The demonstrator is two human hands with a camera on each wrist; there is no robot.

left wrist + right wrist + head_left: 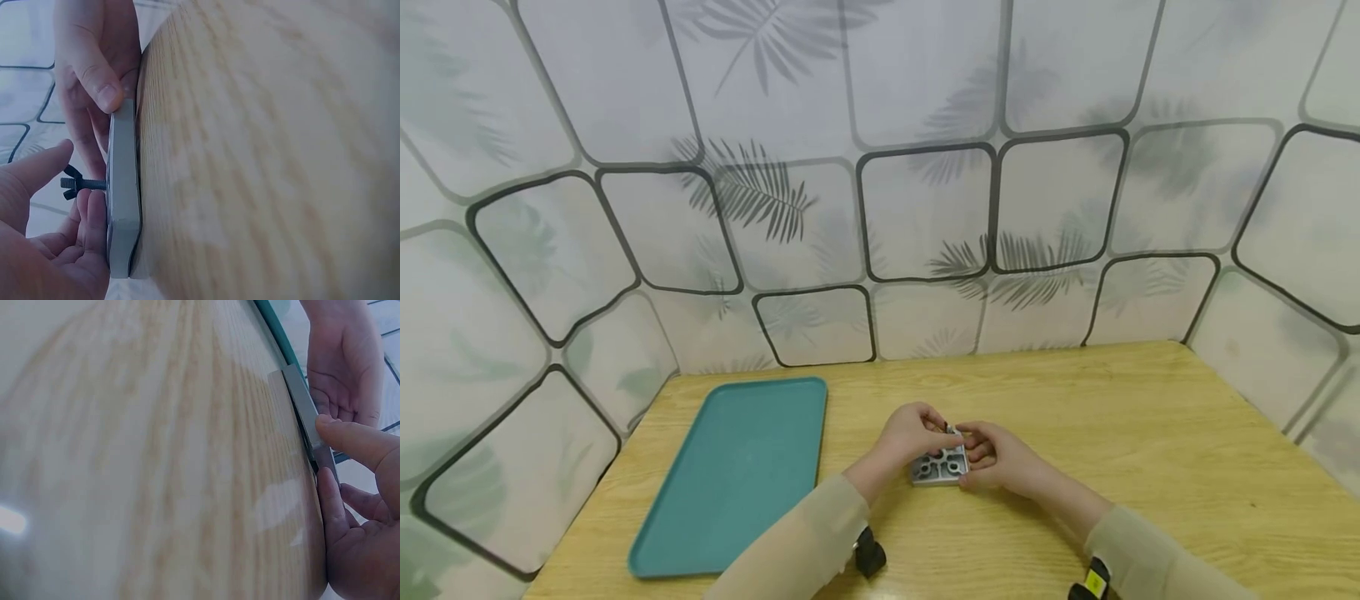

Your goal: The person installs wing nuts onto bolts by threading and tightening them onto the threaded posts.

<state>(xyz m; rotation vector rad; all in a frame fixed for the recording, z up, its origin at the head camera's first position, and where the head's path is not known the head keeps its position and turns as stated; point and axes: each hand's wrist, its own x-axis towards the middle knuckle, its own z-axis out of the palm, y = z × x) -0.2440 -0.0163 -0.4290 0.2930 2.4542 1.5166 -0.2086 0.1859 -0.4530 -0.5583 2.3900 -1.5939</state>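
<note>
A square grey metal plate (940, 477) with round bosses and recesses lies on the table. From its face stands a threaded bolt carrying a black wing nut (74, 183). My left hand (910, 435) reaches over the plate, its fingers curled at the wing nut; in the left wrist view the thumb is just above one wing and fingertips lie below the bolt. My right hand (1011, 460) grips the plate's right side, its thumb (344, 432) on the edge and fingers along the far part. The left hand partly covers the plate in the head view.
A teal tray (737, 475) lies on the left of the wooden table (1112, 433). Patterned curtain-like walls (925, 208) rise along the back and both sides. Black wrist devices (869, 554) sit at the sleeves.
</note>
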